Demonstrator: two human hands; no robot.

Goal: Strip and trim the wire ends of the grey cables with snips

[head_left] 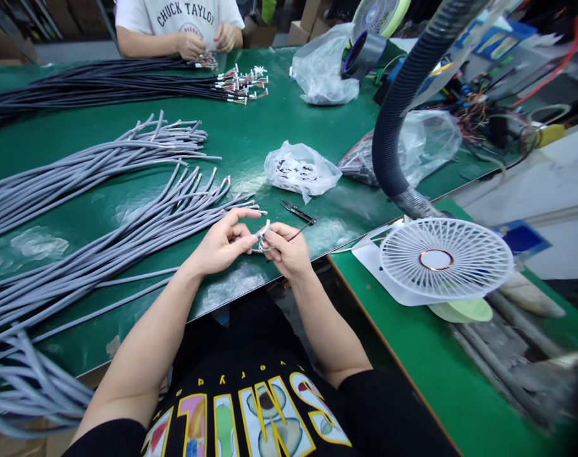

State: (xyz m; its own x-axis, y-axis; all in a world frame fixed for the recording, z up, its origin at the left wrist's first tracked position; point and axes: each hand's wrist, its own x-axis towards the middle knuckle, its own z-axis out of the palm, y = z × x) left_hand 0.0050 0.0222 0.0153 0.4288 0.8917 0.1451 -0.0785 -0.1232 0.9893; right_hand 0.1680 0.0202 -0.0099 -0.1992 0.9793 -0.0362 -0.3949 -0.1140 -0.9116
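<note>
My left hand [223,244] and my right hand [287,249] meet over the near edge of the green table [250,133]. Both pinch the end of one grey cable [264,230], which has a small white piece at its tip. The right hand also grips a thin black tool whose tip sticks out to the right [304,230]. Bundles of grey cables [127,216] lie just left of my hands. Small black cutters [295,211] rest on the table beyond my fingers.
A white desk fan [445,259] stands at the right under a dark flexible hose [403,108]. Plastic bags of small parts [301,168] lie mid-table. Across the table another person's hands [207,39] work on dark cables [103,86].
</note>
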